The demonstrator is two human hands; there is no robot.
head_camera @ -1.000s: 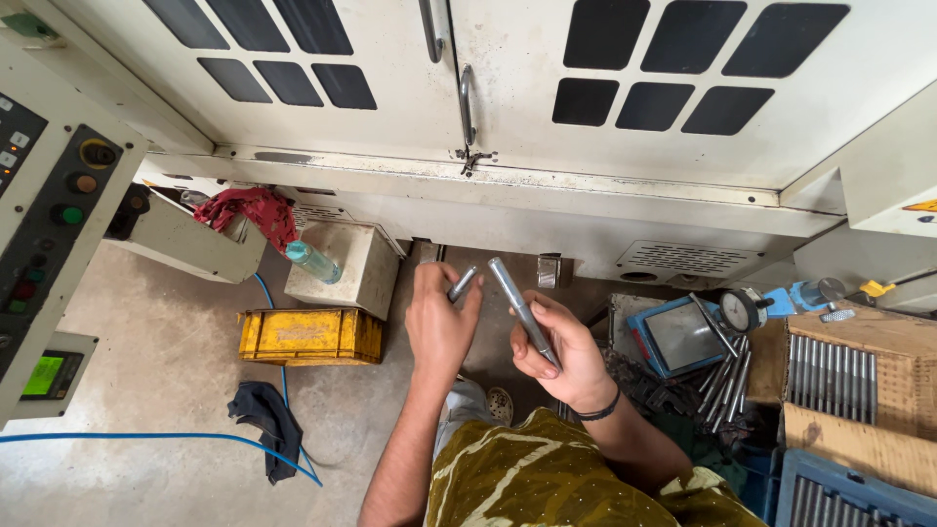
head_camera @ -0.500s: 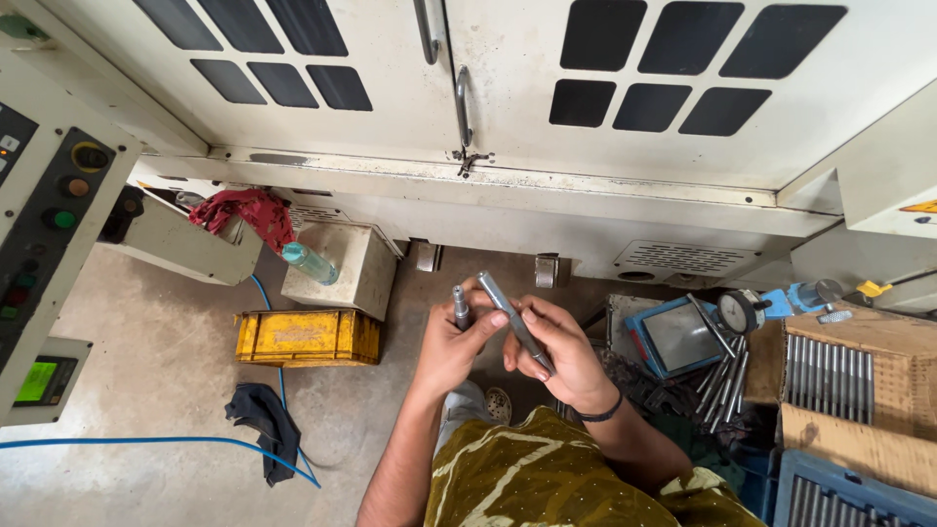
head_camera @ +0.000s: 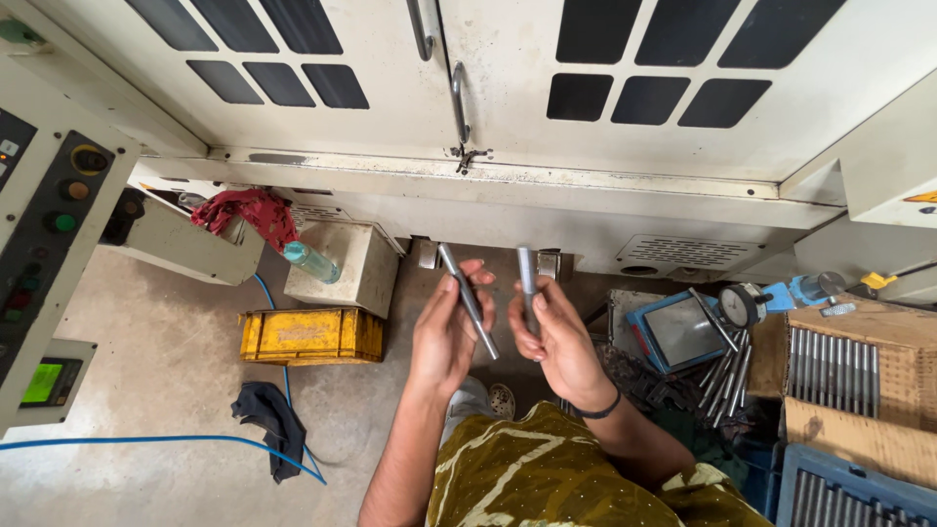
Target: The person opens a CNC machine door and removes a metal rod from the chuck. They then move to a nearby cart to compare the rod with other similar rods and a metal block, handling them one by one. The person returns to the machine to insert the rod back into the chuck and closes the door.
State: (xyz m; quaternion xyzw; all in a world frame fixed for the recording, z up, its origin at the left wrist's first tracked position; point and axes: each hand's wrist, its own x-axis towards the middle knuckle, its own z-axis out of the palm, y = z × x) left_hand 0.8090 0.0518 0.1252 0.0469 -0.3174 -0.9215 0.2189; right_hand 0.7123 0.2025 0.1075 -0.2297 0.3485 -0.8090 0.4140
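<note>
My left hand (head_camera: pixel 444 337) grips a grey metal rod (head_camera: pixel 467 298) that slants from upper left to lower right across its fingers. My right hand (head_camera: pixel 556 337) holds a second metal rod (head_camera: pixel 528 283) almost upright, its top end sticking out above the fingers. The two hands are close together in front of my chest, over the floor, below the closed double doors of a cream machine (head_camera: pixel 468 98). A dark band is on my right wrist.
A yellow crate (head_camera: pixel 310 335), a white box (head_camera: pixel 346 263) with a plastic bottle (head_camera: pixel 310 261) and a red rag (head_camera: pixel 249 210) lie left. A control panel (head_camera: pixel 49 244) stands far left. Right: a blue tray (head_camera: pixel 683 332), a dial gauge (head_camera: pixel 742 304), cardboard boxes of rods (head_camera: pixel 839 371).
The rod has passed from my right hand to my left, and my right hand now holds the other rod upright. The hands have drawn slightly apart.
</note>
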